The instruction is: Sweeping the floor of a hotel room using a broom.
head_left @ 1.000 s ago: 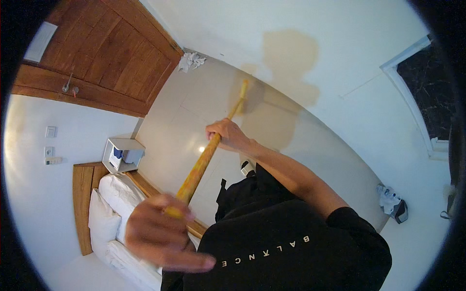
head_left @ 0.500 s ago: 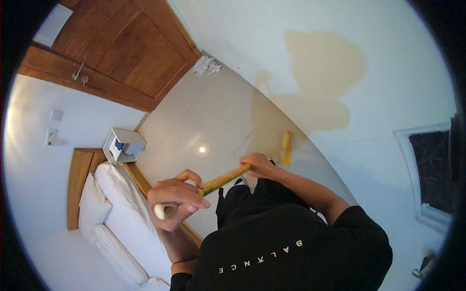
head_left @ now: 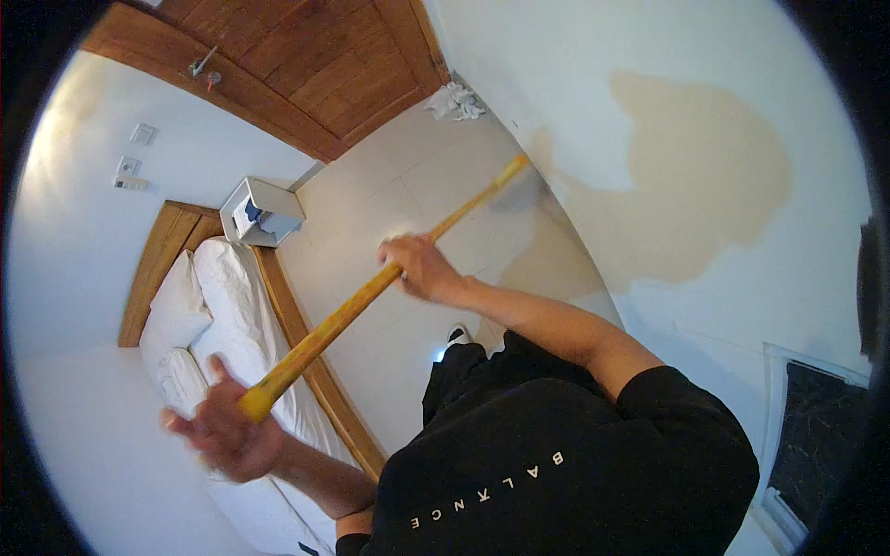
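A long yellow wooden pole (head_left: 348, 310) slants from my left hand up toward the wall at the right, its far end blurred. Around its middle my right hand (head_left: 422, 266) is closed. At the pole's near end, my left hand (head_left: 227, 426) has its fingers spread and smeared by motion. That end lies against the palm or just in front of it, and the fingers are not wrapped round it.
Left of me is a bed with white bedding (head_left: 269, 352) and a wooden side rail (head_left: 301, 338). A small white bedside stand (head_left: 269, 208), a wooden door (head_left: 343, 74) and crumpled white cloth (head_left: 454, 102) are farther off. The white wall (head_left: 575, 83) borders the tiled floor (head_left: 371, 204).
The pole has swung up, its far end now farther away near the wall. My right hand moved up and left; my left hand moved left and its fingers opened off the pole.
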`<state>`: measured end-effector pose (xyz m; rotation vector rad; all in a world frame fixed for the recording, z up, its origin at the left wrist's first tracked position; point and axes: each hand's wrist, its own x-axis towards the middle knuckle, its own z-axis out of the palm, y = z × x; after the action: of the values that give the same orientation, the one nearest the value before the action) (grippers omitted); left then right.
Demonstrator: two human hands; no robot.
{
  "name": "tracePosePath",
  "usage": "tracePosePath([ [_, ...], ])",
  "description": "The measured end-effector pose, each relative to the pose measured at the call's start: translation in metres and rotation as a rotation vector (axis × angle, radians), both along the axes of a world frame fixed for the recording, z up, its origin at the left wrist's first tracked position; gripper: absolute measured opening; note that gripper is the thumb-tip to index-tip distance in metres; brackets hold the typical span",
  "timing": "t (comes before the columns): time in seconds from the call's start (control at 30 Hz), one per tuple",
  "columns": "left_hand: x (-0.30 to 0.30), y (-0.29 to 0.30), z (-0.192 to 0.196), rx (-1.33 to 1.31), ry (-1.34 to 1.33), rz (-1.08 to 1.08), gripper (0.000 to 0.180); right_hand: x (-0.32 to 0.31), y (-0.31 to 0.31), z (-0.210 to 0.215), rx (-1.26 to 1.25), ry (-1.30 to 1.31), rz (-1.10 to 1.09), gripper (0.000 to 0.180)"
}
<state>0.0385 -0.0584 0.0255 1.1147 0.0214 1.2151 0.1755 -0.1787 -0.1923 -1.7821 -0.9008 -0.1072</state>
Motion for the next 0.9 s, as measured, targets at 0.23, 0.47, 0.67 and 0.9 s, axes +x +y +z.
tracePosePath([
  [0.23,-0.009,-0.005,0.038,0.299,-0.109,-0.74,0.003,-0.052,-0.022,0.016,-0.17,0.21,0.667,0.019],
  [0.47,0.056,-0.023,0.022,0.747,0.051,-1.15,0.01,-0.012,-0.01,-0.038,-0.201,0.266,0.507,0.024],
  [0.67,0.092,0.003,-0.03,1.041,0.514,-0.888,0.007,0.091,0.035,-0.068,0.049,0.092,0.066,0.011],
  [0.9,0.132,0.146,0.015,0.554,-0.173,-0.787,0.019,0.116,0.132,-0.008,-0.145,0.014,0.103,0.017],
])
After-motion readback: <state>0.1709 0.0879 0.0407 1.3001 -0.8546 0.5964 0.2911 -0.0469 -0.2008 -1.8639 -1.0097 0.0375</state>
